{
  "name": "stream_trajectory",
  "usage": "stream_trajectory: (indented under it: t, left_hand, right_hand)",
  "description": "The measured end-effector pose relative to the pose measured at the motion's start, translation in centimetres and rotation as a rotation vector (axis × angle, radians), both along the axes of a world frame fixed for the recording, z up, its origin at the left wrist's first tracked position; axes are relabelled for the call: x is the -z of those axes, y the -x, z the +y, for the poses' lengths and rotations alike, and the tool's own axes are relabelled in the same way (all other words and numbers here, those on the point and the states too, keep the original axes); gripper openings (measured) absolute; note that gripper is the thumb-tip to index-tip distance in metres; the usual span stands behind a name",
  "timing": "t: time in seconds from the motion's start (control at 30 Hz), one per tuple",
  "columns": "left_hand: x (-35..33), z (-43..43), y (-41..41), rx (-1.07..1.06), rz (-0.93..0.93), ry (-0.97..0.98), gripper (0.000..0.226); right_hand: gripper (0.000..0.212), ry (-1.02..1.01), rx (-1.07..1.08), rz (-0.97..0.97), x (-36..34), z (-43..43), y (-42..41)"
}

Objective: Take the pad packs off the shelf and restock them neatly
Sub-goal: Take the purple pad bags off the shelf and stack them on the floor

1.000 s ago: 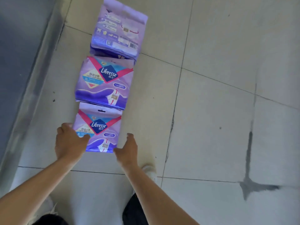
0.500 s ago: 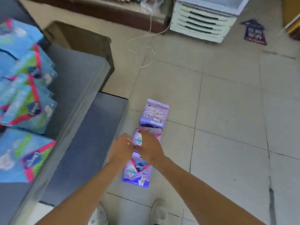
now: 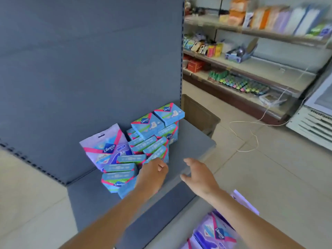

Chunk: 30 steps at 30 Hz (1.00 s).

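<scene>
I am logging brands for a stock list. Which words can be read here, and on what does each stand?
"Libresse": purple plastic pad pack standing on the grey shelf.
"Libresse": frontmost blue pad pack with pink trim.
"Libresse": purple pad pack on the floor.
Smaller print, far-shelf goods: too blurred.

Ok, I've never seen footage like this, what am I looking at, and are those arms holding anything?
No machine here: a person wears a camera on the head, so you look down along their arms. On the grey shelf sits a loose pile of blue pad packs, with one purple pack standing at its left. The left hand is curled against the pile; whether it grips a pack is hidden. The right hand is open and empty. More purple packs show at lower right.
</scene>
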<state>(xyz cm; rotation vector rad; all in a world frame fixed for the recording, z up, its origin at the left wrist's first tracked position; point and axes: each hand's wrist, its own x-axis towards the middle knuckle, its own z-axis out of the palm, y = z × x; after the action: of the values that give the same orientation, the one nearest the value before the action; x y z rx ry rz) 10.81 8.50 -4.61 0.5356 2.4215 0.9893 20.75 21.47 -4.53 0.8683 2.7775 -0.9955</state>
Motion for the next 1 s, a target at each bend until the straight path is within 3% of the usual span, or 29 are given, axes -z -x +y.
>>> stream_trajectory:
  t: [0.23, 0.4, 0.77, 1.0]
  left_hand:
    - [-0.9, -8.2, 6.5, -0.125, 0.205, 0.164, 0.017]
    - [-0.9, -11.5, 10.9, -0.231, 0.26, 0.248, 0.03]
    - [4.3, -13.3, 18.4, -0.514, 0.036, 0.364, 0.046]
    - [8.0, -12.7, 21.7, -0.632, -0.094, 0.192, 0.059]
  right_hand:
    - [0.039, -0.007, -0.105, 0.035, -0.5, -3.8, 5.3]
    - [0.038, -0.03, -0.181, 0.03, -0.5, -5.3, 7.8]
    - [0.05, -0.023, -0.207, 0.092, -1.5, -7.5, 14.7]
    - [0.052, -0.026, -0.198, 0.122, -0.4, -7.7, 17.5]
